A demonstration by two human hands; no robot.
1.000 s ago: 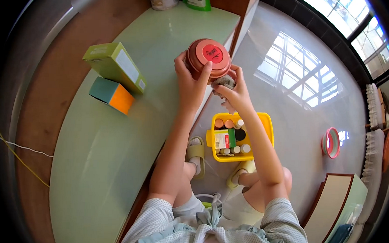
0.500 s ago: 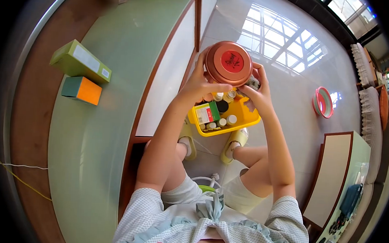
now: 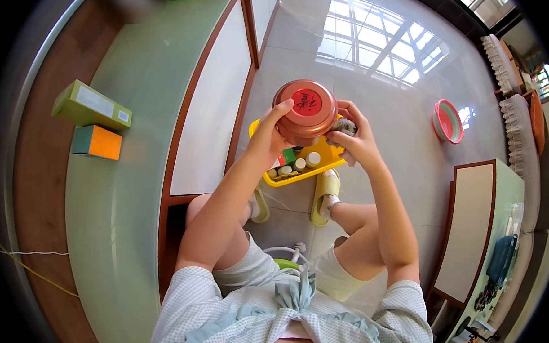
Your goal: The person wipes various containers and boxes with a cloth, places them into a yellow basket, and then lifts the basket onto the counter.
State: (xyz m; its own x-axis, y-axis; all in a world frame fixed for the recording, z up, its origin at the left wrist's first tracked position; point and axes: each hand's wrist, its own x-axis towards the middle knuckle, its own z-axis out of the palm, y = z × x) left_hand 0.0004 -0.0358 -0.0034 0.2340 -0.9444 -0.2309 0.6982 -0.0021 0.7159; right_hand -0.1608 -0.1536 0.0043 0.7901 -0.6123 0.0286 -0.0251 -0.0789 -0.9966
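Observation:
A round copper-red canister [image 3: 319,119] is held up over the floor, its base with a red label and black script facing me. My left hand [image 3: 269,134] grips it from the left, thumb against the edge of the base. On the other side my right hand [image 3: 362,140] is closed on a crumpled greyish cloth [image 3: 345,127], which sits against the canister's side. Below them a yellow basket [image 3: 284,183] stands on the floor between my feet. It holds several white-capped bottles [image 3: 313,159] and a green-and-white box [image 3: 287,156]; the canister hides part of its contents.
On the pale green counter at left stand a green box [image 3: 93,104] and an orange-and-teal box [image 3: 98,142]. A pink-and-green basin [image 3: 448,121] rests on the floor to the right, past which is a low cabinet [image 3: 467,234]. Sunlight reflects off the tiles.
The canister has come lower and a little to the left in view, with its base turned. My left thumb has shifted up onto the base's edge. The whole view has also shifted slightly.

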